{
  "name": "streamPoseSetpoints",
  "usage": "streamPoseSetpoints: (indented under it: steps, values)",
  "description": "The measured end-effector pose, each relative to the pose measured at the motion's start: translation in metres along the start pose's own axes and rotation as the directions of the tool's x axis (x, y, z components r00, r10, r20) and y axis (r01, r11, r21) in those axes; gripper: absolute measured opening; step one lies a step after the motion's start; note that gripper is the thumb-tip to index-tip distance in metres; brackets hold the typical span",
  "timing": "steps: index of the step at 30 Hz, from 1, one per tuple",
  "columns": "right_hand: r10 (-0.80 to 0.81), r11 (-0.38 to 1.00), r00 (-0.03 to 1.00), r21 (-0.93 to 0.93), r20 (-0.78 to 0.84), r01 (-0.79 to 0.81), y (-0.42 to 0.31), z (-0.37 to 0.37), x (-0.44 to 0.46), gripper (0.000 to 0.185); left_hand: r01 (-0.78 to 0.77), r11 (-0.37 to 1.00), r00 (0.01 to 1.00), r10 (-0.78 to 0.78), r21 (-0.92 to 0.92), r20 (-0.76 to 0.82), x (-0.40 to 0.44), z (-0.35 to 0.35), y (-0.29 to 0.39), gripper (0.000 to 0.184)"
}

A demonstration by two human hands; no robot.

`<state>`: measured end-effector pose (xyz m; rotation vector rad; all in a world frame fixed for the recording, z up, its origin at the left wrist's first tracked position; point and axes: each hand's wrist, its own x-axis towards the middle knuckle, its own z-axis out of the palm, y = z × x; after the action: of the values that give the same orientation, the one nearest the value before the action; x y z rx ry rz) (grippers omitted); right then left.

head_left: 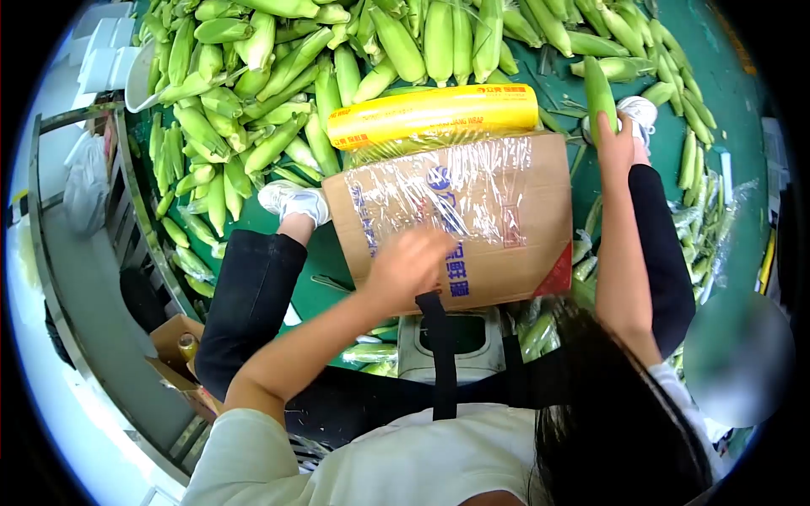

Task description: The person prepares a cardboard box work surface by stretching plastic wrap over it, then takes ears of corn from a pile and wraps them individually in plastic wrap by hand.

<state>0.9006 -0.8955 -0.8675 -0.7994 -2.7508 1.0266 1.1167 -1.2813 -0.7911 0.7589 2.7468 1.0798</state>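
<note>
My right hand (614,142) is closed around an ear of corn in its green husk (600,97), held upright to the right of the box. My left hand (412,268) is over the near part of a cardboard box (531,253), blurred, so its fingers are not clear. Clear plastic film (485,181) lies across the top of the box. Along the box's far edge sits a yellow roll of cling film (434,114) with red print.
Many husked-on corn ears (270,139) are heaped on the green floor (540,72) ahead and left. More wrapped corn (688,244) lies at the right. A metal frame (139,202) and a small open carton (173,358) stand at left. A grey stool (409,350) is below the box.
</note>
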Motion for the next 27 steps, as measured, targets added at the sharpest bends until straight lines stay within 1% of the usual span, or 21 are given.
streamPoseSetpoints:
  steps: [1, 3, 4, 5, 6, 7, 8, 9, 10, 11, 12, 15, 16, 17, 18, 19, 21, 23, 24, 25, 27]
  values:
    - [-0.052, 0.977, 0.991, 0.214, 0.124, 0.024, -0.001, -0.011, -0.019, 0.055, -0.040, 0.989, 0.993, 0.055, 0.141, -0.106, 0.025, -0.014, 0.001, 0.053]
    - [-0.337, 0.920, 0.900, 0.297, 0.274, 0.254, -0.059, -0.037, -0.104, 0.055, -0.063, 0.929, 0.973, 0.138, 0.365, -0.184, 0.072, -0.035, 0.020, 0.064]
    - [-0.543, 0.834, 0.742, 0.357, 0.394, 0.421, -0.078, -0.048, -0.130, 0.057, -0.045, 0.932, 0.989, 0.092, 0.360, -0.113, 0.083, -0.035, 0.011, 0.067]
    - [-0.472, 0.877, 0.671, 0.381, 0.571, 0.292, -0.086, -0.055, -0.157, 0.057, -0.024, 0.934, 0.998, 0.041, 0.357, -0.041, 0.090, -0.034, -0.002, 0.069]
    - [-0.455, 0.767, 0.707, 0.642, 0.542, 0.001, -0.080, -0.050, -0.173, 0.052, 0.000, 0.933, 0.999, -0.011, 0.360, 0.030, 0.087, -0.033, -0.009, 0.072]
    - [-0.256, 0.591, 0.834, 0.762, 0.488, -0.265, -0.068, -0.050, -0.177, 0.048, 0.048, 0.943, 0.997, -0.063, 0.329, 0.037, 0.077, -0.028, -0.018, 0.074]
    - [-0.055, 0.642, 0.916, 0.716, 0.398, -0.273, -0.049, -0.050, -0.183, 0.048, 0.096, 0.948, 0.993, -0.114, 0.303, 0.041, 0.065, -0.020, -0.033, 0.076]
    - [0.095, 0.744, 0.899, 0.570, 0.428, -0.350, -0.019, -0.036, -0.190, 0.046, 0.148, 0.950, 0.984, -0.169, 0.274, 0.056, 0.055, -0.014, -0.040, 0.079]
    - [0.080, 0.989, 0.918, 0.088, 0.387, -0.123, -0.016, -0.026, -0.210, 0.035, 0.170, 0.934, 0.979, -0.197, 0.315, 0.055, 0.048, -0.010, -0.039, 0.079]
    - [-0.154, 0.982, 0.950, -0.067, 0.270, 0.179, -0.026, -0.022, -0.231, 0.030, 0.189, 0.916, 0.973, -0.223, 0.355, 0.059, 0.041, -0.007, -0.037, 0.080]
    - [-0.395, 0.863, 0.897, -0.254, 0.199, 0.437, -0.031, -0.021, -0.246, 0.024, 0.211, 0.896, 0.965, -0.256, 0.391, 0.065, 0.035, -0.004, -0.034, 0.081]
    - [-0.474, 0.869, 0.846, -0.023, 0.245, 0.494, 0.008, -0.005, -0.243, 0.020, 0.230, 0.880, 0.971, -0.237, 0.415, -0.036, 0.029, 0.008, -0.036, 0.060]
    - [-0.338, 0.940, 0.894, 0.064, 0.295, 0.334, 0.013, -0.012, -0.239, 0.019, 0.242, 0.865, 0.969, -0.235, 0.440, -0.071, 0.024, 0.011, -0.040, 0.056]
    - [-0.063, 0.918, 0.901, 0.380, 0.428, -0.116, 0.018, -0.022, -0.231, 0.019, 0.230, 0.844, 0.972, -0.220, 0.485, -0.078, 0.021, 0.012, -0.044, 0.048]
    - [0.135, 0.633, 0.765, 0.539, 0.630, -0.556, 0.010, -0.036, -0.227, 0.018, 0.246, 0.840, 0.968, -0.242, 0.483, -0.072, 0.021, 0.009, -0.045, 0.047]
    - [0.084, 0.362, 0.727, 0.659, 0.681, -0.659, -0.007, -0.046, -0.230, 0.018, 0.260, 0.839, 0.962, -0.265, 0.477, -0.059, 0.020, 0.008, -0.043, 0.047]
    - [-0.103, 0.704, 0.883, 0.660, 0.458, -0.260, -0.030, -0.018, -0.230, 0.018, 0.264, 0.836, 0.961, -0.271, 0.480, -0.057, 0.020, 0.015, -0.040, 0.045]
    - [-0.386, 0.868, 0.864, 0.446, 0.323, 0.220, -0.051, 0.015, -0.238, 0.026, 0.270, 0.853, 0.960, -0.272, 0.446, -0.062, 0.026, 0.024, -0.033, 0.045]
    - [-0.538, 0.840, 0.783, 0.279, 0.313, 0.465, -0.063, 0.033, -0.243, 0.032, 0.271, 0.859, 0.961, -0.269, 0.435, -0.066, 0.027, 0.024, -0.034, 0.046]
    - [-0.668, 0.728, 0.668, 0.104, 0.327, 0.678, -0.072, 0.044, -0.247, 0.039, 0.210, 0.888, 0.972, -0.144, 0.408, -0.187, 0.024, 0.025, -0.041, 0.050]
    - [-0.789, 0.610, 0.560, 0.210, 0.253, 0.764, -0.073, 0.047, -0.242, 0.054, -0.022, 0.942, 0.986, 0.076, 0.335, -0.151, -0.002, 0.011, -0.051, 0.051]
